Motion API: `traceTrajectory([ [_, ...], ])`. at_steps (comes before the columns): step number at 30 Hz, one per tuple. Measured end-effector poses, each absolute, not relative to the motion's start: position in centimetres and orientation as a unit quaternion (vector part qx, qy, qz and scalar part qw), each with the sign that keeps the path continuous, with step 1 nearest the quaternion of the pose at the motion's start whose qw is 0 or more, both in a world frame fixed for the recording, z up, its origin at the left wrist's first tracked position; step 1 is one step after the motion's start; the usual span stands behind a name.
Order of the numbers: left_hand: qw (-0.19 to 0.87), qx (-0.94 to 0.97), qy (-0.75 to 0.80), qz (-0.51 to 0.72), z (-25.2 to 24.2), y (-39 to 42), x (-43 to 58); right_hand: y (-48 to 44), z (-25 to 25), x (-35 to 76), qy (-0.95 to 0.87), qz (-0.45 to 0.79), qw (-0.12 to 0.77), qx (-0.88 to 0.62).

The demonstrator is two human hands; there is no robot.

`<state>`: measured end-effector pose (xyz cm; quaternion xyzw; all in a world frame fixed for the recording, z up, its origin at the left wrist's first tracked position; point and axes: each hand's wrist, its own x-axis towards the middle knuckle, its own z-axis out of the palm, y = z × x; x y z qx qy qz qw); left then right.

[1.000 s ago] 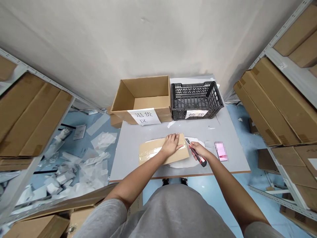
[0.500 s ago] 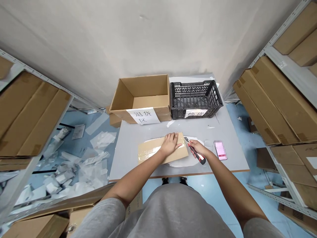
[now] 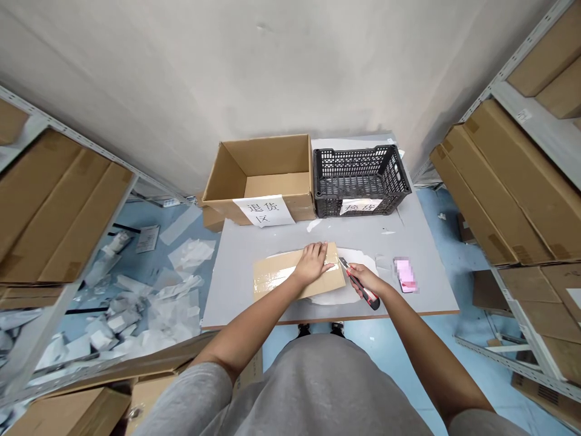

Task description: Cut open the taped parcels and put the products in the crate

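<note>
A flat cardboard box (image 3: 276,274) sealed with shiny clear tape lies near the front of the table. My left hand (image 3: 311,264) rests on its top with the fingers stretched out, pressing toward the right end. In my right hand (image 3: 365,277) is a red and black utility knife (image 3: 371,298), its blade pointing up and left. The blade tip is beside the box's right end; whether it touches cannot be made out. Under the box lies a white sheet (image 3: 356,259), partly hidden.
An open carton (image 3: 276,186) with a paper label and a black plastic crate (image 3: 361,181) stand at the table's back. A phone (image 3: 403,274) lies at the right. Shelves of boxes (image 3: 508,181) flank the table (image 3: 227,290); crumpled wrapping (image 3: 118,321) covers the left floor.
The knife has shifted slightly with my right hand, staying at the box's right end. My left hand keeps its place on the box. The camera view has moved a little.
</note>
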<state>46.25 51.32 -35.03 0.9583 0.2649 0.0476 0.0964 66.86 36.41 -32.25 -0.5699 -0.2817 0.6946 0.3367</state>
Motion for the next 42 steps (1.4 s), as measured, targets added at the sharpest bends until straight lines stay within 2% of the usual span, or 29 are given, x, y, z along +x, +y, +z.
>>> traceTrajectory([
  [7,0.078,0.961,0.263,0.032,-35.1,51.3,46.4,35.1,-31.5,65.4,-0.263,0.683,0.314,-0.605],
  [16,0.080,0.961,0.260,0.057,-35.2,51.2,46.3,32.6,-29.1,65.3,-0.149,0.675,0.488,-0.533],
  [24,0.071,0.960,0.258,0.077,-35.8,51.3,46.3,32.0,-29.1,64.7,-0.131,0.662,0.477,-0.564],
  [36,0.063,0.962,0.254,0.074,-35.9,51.3,46.4,32.7,-28.4,65.0,-0.158,0.695,0.505,-0.487],
  [42,0.049,0.964,0.254,0.062,-35.7,51.0,46.5,33.4,-29.1,65.0,-0.175,0.667,0.484,-0.539],
])
